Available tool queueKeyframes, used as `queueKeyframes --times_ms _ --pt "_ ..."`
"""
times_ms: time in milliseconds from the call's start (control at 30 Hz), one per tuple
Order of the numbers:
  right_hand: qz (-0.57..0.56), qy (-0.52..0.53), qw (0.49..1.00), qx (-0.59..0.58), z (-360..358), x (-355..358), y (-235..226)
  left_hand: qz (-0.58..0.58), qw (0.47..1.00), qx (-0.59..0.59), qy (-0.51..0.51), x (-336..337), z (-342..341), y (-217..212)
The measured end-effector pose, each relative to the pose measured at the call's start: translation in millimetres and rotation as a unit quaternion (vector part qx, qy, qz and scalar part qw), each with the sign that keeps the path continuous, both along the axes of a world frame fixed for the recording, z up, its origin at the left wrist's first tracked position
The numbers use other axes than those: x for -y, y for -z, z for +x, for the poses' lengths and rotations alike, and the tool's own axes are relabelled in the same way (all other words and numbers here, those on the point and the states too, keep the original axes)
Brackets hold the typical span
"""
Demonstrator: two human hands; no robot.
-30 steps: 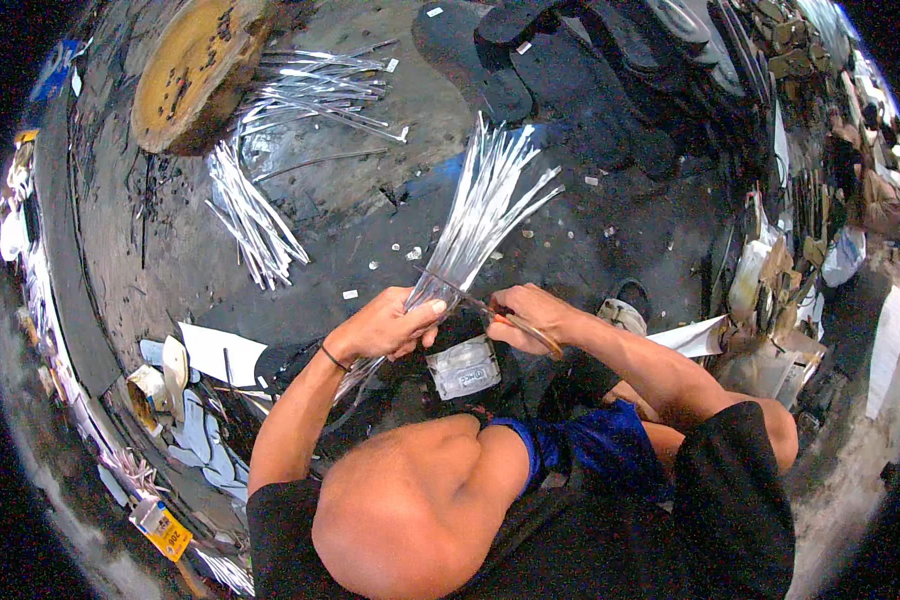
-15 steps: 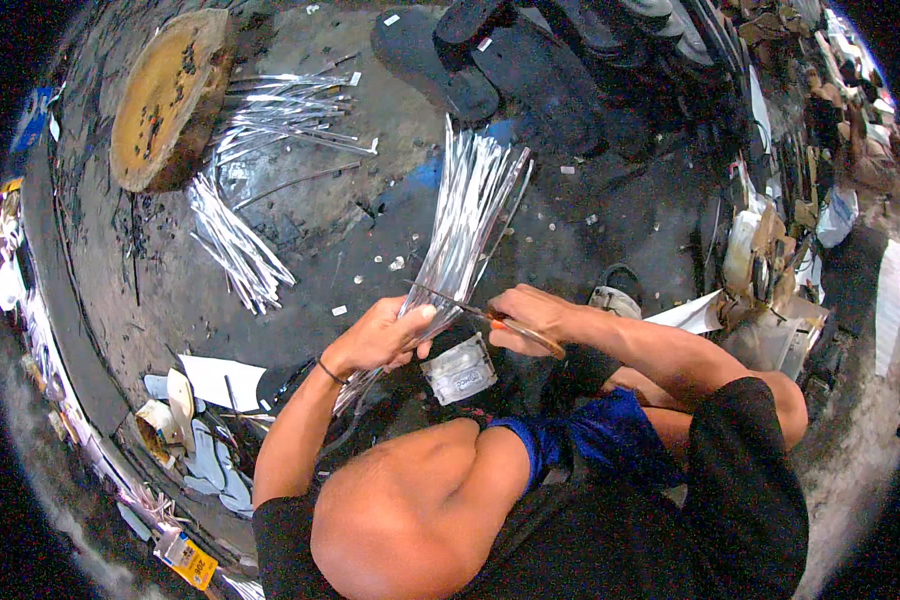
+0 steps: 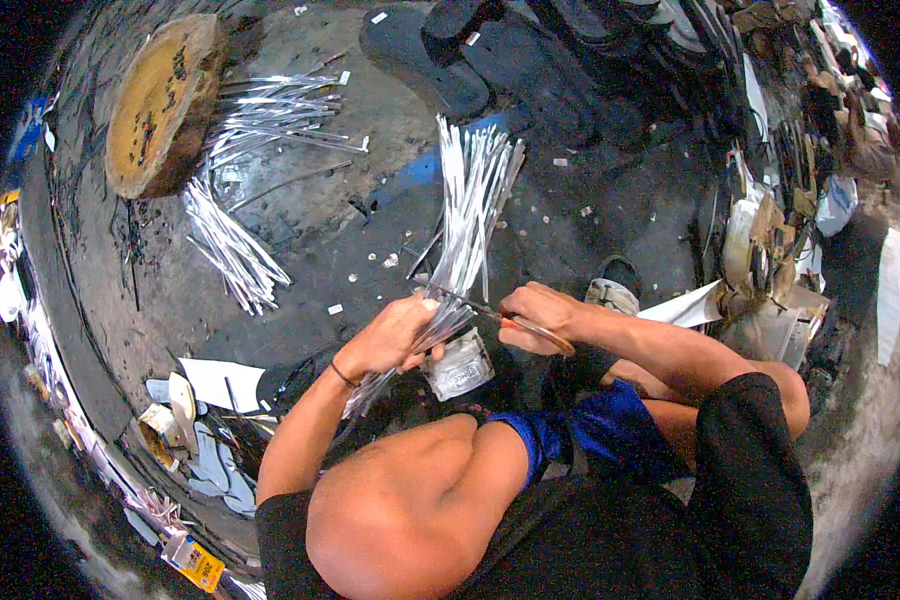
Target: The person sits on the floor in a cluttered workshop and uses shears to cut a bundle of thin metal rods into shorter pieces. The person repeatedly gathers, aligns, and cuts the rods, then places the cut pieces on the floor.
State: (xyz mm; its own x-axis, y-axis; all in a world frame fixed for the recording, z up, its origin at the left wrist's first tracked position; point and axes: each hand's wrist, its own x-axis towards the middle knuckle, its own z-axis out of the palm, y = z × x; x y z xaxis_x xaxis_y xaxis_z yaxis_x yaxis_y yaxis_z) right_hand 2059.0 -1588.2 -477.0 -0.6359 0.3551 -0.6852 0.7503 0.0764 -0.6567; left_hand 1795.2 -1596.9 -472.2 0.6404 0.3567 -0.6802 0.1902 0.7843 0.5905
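Left hand: I see its grip clenched round the bundle of silver strips.
Right hand: grasping orange-handled scissors.
Blades: half hidden among strips.

We see a dark, grimy floor. Up and left of the hands lie 2 heaps of silvery strips beside a round wooden block. Dark sandals sit above, white scraps lower left, and small white bits lie scattered between.

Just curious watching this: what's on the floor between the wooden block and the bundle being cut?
In the head view, loose silver strips lie between the wooden block and the held bundle.
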Motion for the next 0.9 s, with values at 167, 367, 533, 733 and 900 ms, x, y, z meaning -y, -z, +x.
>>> queueKeyframes --times_ms 167,367,533,733,900 --pt "0.017 0.076 0.995 -0.056 -1 -1 -6 0.102 0.991 -0.032 0.075 -1 4 -6" --pt "0.021 0.035 0.999 -0.011 -4 1 -12 0.066 0.996 -0.036 0.056 -5 5 -16" --pt "0.015 0.094 0.991 -0.095 0 4 -10 0.043 0.996 -0.020 0.076 2 13 -17" --pt "0.009 0.038 0.999 -0.027 3 9 -6 0.066 0.995 -0.013 0.073 6 9 -5" --pt "0.020 0.054 0.998 -0.021 2 8 -8 0.090 0.991 -0.026 0.093 15 15 7"
